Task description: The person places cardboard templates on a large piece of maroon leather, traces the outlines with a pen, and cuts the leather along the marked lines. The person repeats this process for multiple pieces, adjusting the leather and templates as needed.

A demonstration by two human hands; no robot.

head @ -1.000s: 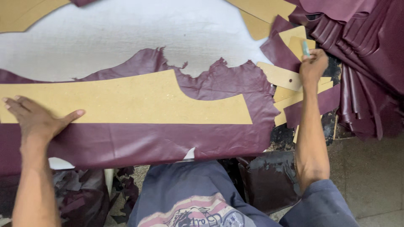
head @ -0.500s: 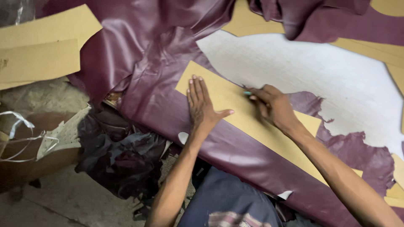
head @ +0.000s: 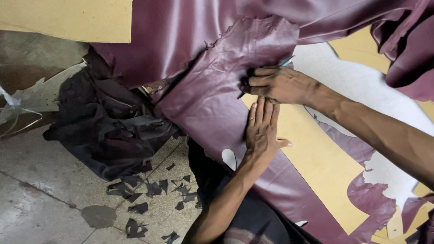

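Head view looks down on the left hand [head: 261, 129] pressed flat, fingers spread, on a tan cardboard pattern [head: 316, 167] that lies on maroon leather [head: 212, 104]. The right hand [head: 276, 83] is closed around a slim blade-like tool [head: 288, 60], only its tip showing, at the pattern's upper end just beyond the left fingertips. With the tool so close to those fingers, a slip could likely nick them; if the flat hand eases, the pattern may shift and the line wander. The leather is rumpled there, which could drag the tip. The hide drapes over a pale worktable [head: 361, 86]. Below, a grey tiled floor [head: 49, 199] holds a heap of dark leather offcuts [head: 104, 131] and small scattered scraps [head: 149, 190].
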